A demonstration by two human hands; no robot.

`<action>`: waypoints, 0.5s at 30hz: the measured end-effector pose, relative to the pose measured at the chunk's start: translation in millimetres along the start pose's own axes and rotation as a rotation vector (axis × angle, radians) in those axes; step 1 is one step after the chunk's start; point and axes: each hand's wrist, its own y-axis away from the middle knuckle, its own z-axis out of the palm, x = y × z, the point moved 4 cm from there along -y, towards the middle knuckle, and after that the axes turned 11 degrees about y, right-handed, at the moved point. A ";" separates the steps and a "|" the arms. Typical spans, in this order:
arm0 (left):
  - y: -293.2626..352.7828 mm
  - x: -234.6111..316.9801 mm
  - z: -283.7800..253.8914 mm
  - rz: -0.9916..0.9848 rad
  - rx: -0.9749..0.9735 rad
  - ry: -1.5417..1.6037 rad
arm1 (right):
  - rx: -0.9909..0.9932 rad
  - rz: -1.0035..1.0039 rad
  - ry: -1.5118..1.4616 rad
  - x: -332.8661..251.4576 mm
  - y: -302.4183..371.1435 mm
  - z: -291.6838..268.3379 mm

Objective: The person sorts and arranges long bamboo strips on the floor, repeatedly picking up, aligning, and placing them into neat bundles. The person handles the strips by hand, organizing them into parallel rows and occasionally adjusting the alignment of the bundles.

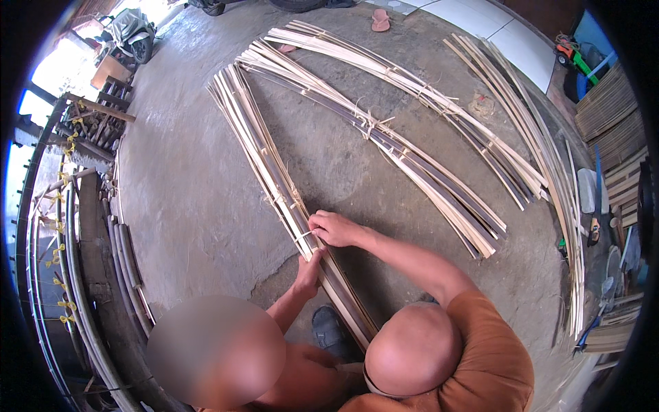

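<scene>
Left hand (309,271) clamped round bamboo strips (266,165), pale tie (303,237) across them, right hand (334,229) touching them, pinch unclear

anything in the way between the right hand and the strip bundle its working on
Nothing visible: the right hand is right at the strip bundle, beside the pale tie, while the left hand holds the bundle nearer the body.

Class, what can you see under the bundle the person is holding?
Grey floor shows along both sides of the bundle. It covers the floor directly beneath and some fingers of the left hand, so whether anything else lies there cannot be seen.
</scene>
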 end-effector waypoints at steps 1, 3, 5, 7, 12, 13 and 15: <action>4.2 0.3 2.6 -0.014 0.052 0.000 | 0.021 -0.006 -0.010 -0.2 2.5 0.1; 6.6 1.4 4.7 -0.002 0.083 0.004 | 0.045 -0.043 0.001 -1.6 5.8 -0.5; 4.7 2.5 2.9 0.050 0.038 0.011 | 0.035 -0.055 0.049 -3.0 3.7 2.0; 1.1 0.8 -1.0 0.046 -0.041 0.022 | -0.023 0.021 -0.021 1.1 1.2 2.8; -5.7 -4.6 -3.0 0.037 -0.097 0.060 | -0.134 0.094 -0.381 23.3 0.8 8.7; -6.8 -5.0 -5.6 0.003 -0.102 0.028 | -0.107 0.022 -0.304 22.6 1.4 6.5; -9.4 -4.2 -11.7 -0.065 -0.111 -0.034 | -0.127 0.057 -0.261 25.4 -5.7 7.2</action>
